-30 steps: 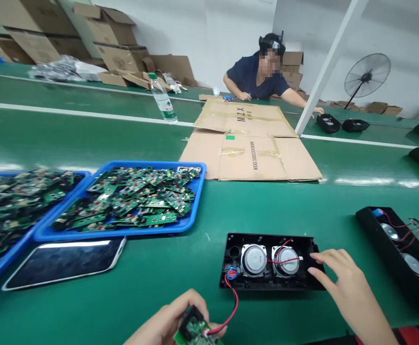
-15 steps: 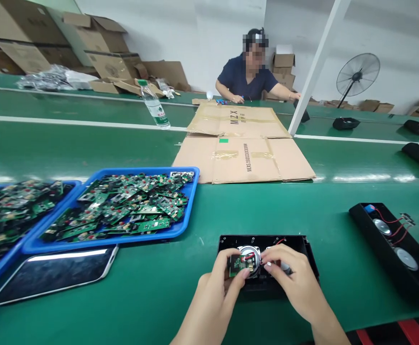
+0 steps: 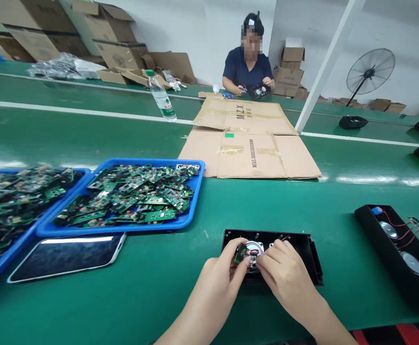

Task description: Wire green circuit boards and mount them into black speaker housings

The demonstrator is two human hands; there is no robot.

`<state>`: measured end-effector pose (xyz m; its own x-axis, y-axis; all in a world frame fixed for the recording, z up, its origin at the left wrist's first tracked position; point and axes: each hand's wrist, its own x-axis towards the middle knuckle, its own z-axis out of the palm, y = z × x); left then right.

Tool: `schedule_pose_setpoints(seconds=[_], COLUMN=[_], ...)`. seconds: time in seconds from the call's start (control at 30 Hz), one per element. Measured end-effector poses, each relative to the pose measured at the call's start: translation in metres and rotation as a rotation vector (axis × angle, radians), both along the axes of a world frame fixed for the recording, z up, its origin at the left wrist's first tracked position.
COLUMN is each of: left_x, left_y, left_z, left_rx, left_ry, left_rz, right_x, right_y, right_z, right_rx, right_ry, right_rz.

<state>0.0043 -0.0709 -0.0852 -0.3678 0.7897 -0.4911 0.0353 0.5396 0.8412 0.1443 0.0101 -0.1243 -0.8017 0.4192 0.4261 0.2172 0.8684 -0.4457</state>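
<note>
A black speaker housing (image 3: pixel 304 249) lies open on the green belt in front of me, with round silver speaker drivers (image 3: pixel 256 247) inside. My left hand (image 3: pixel 218 282) pinches a small green circuit board (image 3: pixel 241 253) over the housing's left driver. My right hand (image 3: pixel 283 273) meets it from the right, fingertips on the board's red wires, and covers the right driver.
A blue tray (image 3: pixel 189 218) full of green circuit boards sits to the left, a second tray (image 3: pixel 1 261) beside it, and a phone (image 3: pixel 67 256) lies face up in front. Another open housing (image 3: pixel 396 249) lies at the right. Flat cardboard (image 3: pixel 248 148) lies beyond; a person (image 3: pixel 250 72) works opposite.
My left hand brought the circuit board up from near the belt's front edge to the housing. My right hand moved from the housing's right end onto the board's wires.
</note>
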Motion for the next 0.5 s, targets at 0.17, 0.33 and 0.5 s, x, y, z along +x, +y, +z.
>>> schedule_pose_setpoints(seconds=[0.17, 0.33, 0.5], left_x=[0.005, 0.005, 0.009], left_y=[0.002, 0.002, 0.002], left_z=[-0.001, -0.001, -0.003], left_rx=[0.005, 0.021, -0.004], left_ry=[0.043, 0.026, 0.086], left_rz=[-0.049, -0.057, -0.063], right_x=[-0.006, -0.009, -0.011], right_y=[-0.006, -0.013, -0.015], right_z=[0.003, 0.002, -0.005], right_rx=[0.325, 0.377, 0.346], right_ry=[-0.028, -0.013, -0.046], right_rz=[-0.045, -0.094, -0.108])
